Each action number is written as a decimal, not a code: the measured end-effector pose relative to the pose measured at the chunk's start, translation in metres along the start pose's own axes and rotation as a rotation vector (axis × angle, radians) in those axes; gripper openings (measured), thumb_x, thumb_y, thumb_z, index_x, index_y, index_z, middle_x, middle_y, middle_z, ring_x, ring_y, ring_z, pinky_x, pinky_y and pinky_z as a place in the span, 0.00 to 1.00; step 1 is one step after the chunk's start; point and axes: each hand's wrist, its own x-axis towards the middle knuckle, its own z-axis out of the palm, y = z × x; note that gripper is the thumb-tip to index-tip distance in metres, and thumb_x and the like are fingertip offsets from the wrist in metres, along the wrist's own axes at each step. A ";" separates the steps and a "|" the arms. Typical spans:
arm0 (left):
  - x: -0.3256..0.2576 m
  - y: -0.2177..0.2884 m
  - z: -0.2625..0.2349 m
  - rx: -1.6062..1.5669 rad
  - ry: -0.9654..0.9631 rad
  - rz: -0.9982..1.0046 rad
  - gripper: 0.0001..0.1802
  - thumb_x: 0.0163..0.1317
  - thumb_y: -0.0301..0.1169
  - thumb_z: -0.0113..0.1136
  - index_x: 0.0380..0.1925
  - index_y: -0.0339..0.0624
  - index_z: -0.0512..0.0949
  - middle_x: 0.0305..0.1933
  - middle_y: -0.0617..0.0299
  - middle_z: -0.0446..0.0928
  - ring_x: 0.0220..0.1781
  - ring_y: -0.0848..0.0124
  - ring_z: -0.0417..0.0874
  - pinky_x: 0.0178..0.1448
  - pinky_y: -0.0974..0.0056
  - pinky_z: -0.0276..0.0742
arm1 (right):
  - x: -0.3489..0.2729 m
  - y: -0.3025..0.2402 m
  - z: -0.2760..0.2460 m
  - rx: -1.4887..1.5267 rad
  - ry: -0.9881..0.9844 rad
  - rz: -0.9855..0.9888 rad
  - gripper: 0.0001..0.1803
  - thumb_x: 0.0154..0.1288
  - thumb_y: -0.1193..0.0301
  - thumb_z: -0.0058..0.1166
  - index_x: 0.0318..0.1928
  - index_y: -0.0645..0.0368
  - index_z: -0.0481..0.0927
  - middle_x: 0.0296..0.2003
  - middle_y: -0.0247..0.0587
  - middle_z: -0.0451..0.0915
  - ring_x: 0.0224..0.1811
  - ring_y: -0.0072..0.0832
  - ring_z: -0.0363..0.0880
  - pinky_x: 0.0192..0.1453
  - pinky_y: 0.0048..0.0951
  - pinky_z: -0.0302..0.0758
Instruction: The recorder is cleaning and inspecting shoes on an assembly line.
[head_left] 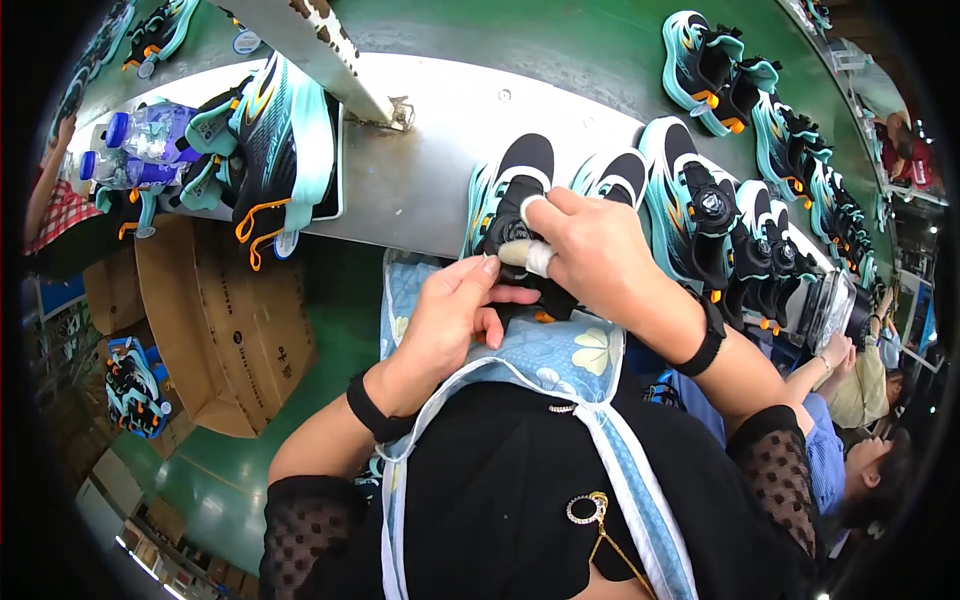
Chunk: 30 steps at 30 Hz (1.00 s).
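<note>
Left hand: curled at the near edge of the worktop, fingertips pinching the rear of the black-and-teal shoe.
Right hand: taped finger, clamped over the same shoe from above.
Shoe: on the near edge, toe pointing away.
Right side: row of matching shoes, touching, no gap.
Left side: bare metal, then shoe pile and bottles.
Beyond: green belt with another pair.
</note>
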 end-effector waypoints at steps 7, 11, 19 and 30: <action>-0.033 0.010 0.010 1.166 0.057 0.622 0.20 0.70 0.38 0.53 0.56 0.37 0.75 0.50 0.48 0.76 0.42 0.60 0.79 0.46 0.58 0.75 | -0.026 0.017 -0.040 0.195 0.117 -0.071 0.14 0.55 0.66 0.66 0.41 0.57 0.84 0.28 0.41 0.76 0.33 0.39 0.77 0.42 0.34 0.73; -0.018 -0.001 0.030 1.783 -0.159 0.805 0.31 0.53 0.45 0.69 0.58 0.52 0.78 0.51 0.41 0.72 0.54 0.47 0.72 0.55 0.50 0.67 | -0.070 0.028 -0.057 0.344 0.070 0.091 0.13 0.59 0.69 0.65 0.46 0.55 0.85 0.30 0.42 0.78 0.34 0.36 0.79 0.40 0.34 0.75; 0.091 0.085 0.061 1.601 0.106 1.060 0.14 0.61 0.41 0.64 0.27 0.42 0.79 0.23 0.49 0.78 0.27 0.50 0.81 0.32 0.51 0.72 | -0.132 0.042 -0.038 0.467 0.212 0.279 0.14 0.63 0.70 0.62 0.49 0.57 0.83 0.31 0.41 0.78 0.35 0.35 0.79 0.40 0.31 0.75; 0.230 0.055 0.242 1.976 -0.006 1.173 0.24 0.62 0.50 0.59 0.58 0.64 0.77 0.41 0.53 0.80 0.50 0.54 0.76 0.53 0.50 0.66 | -0.127 0.055 -0.028 0.675 0.195 0.348 0.26 0.67 0.65 0.59 0.63 0.57 0.72 0.45 0.53 0.81 0.43 0.42 0.82 0.48 0.38 0.77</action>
